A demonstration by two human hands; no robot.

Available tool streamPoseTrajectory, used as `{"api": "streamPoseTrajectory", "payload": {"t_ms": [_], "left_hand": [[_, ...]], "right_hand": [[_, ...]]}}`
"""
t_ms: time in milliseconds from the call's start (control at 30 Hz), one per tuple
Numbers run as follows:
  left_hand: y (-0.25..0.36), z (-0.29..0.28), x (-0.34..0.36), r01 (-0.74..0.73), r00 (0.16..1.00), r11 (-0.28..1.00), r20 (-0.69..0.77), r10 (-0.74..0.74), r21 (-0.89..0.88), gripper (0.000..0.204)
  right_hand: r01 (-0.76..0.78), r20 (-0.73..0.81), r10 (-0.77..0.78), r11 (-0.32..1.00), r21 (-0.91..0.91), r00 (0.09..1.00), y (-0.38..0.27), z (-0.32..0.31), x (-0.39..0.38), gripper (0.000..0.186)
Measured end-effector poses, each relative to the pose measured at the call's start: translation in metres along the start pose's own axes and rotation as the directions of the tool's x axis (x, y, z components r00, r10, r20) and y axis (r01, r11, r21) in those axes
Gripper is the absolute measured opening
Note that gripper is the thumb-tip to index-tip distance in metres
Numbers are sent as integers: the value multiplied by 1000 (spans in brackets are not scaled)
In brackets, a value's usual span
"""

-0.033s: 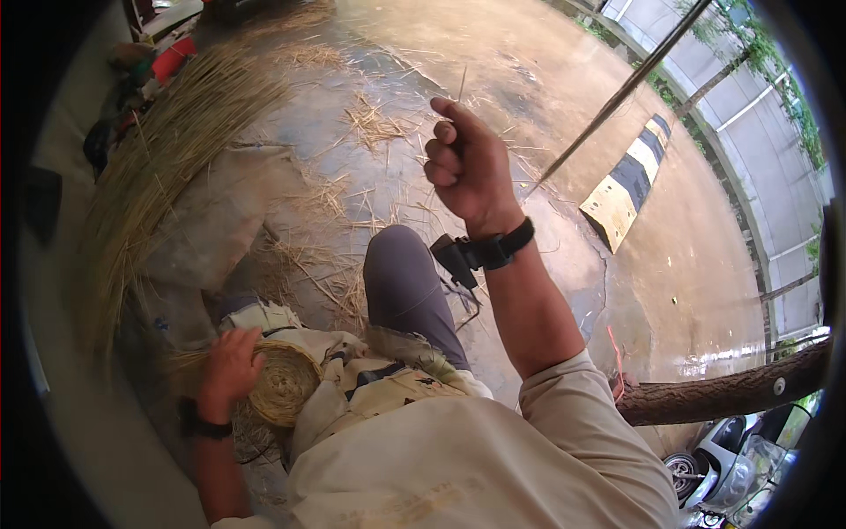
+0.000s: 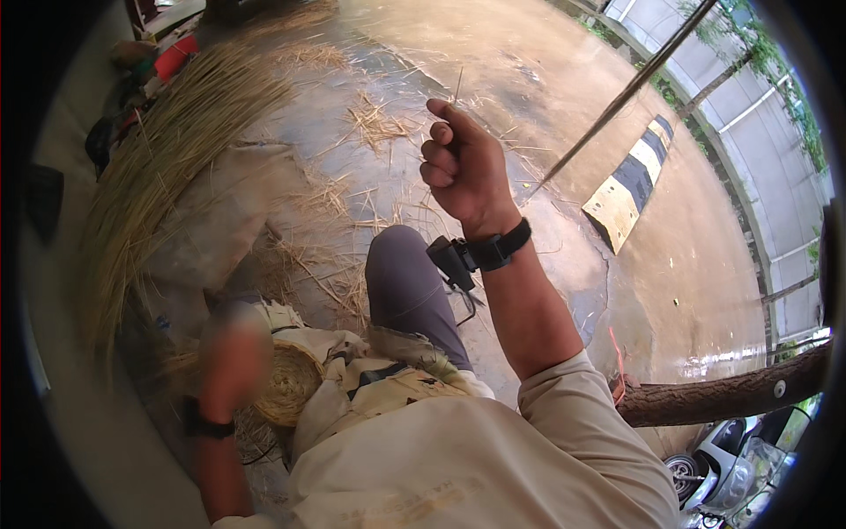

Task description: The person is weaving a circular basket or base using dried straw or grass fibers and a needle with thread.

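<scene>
The round straw basket (image 2: 291, 381) is lying at the near left, beside the cloth-covered lap (image 2: 388, 379), its coiled bottom showing. The left hand (image 2: 234, 357) is hovering or resting at the basket's left side, covering part of the rim; motion is smearing it so badly that I cannot tell whether its fingers are wide, narrow or gripping anything. The right hand (image 2: 467, 163) is rising farther off, right of the basket and well apart from it, with fingers curling in narrowly and appearing to be pinching a thin sliver (image 2: 459, 84). The sliver's lower end is hiding behind the fingers, and its material is too fine to make out. A strapped dark device (image 2: 476, 255) is sitting on the right wrist. At the far left, a long straw bundle (image 2: 185, 132) is spreading across the floor. At the near right, a motorbike (image 2: 727, 463) is being cut off by the dark lens edge.
</scene>
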State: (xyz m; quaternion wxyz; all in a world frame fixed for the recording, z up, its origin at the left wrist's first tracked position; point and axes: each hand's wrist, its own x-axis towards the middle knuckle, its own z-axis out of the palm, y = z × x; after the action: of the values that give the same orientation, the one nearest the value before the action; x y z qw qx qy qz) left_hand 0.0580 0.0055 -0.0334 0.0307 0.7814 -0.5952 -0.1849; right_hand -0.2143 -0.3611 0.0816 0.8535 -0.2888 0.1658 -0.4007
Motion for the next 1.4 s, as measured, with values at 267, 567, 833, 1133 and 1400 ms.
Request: {"api": "streamPoseTrajectory", "payload": {"t_ms": [267, 567, 833, 1133, 1400], "left_hand": [[45, -23, 1, -226, 953, 955, -249, 175, -193, 55], [173, 2, 79, -343, 937, 52, -338, 91, -938, 72], [194, 4, 97, -159, 973, -262, -196, 123, -952, 46], [194, 13, 96, -219, 967, -180, -238, 93, -959, 32], [201, 23, 92, -225, 966, -111, -237, 107, -968, 31]], "right_hand": [[-20, -73, 26, 997, 73, 997, 43, 17, 25, 17], [11, -120, -3, 998, 60, 993, 79, 46, 32, 20], [35, -147, -34, 999, 2, 989, 93, 43, 31, 21], [202, -96, -247, 920, -337, 964, 102, 33, 33, 23], [560, 686, -457, -398, -727, 566, 118, 34, 34, 19]]}}
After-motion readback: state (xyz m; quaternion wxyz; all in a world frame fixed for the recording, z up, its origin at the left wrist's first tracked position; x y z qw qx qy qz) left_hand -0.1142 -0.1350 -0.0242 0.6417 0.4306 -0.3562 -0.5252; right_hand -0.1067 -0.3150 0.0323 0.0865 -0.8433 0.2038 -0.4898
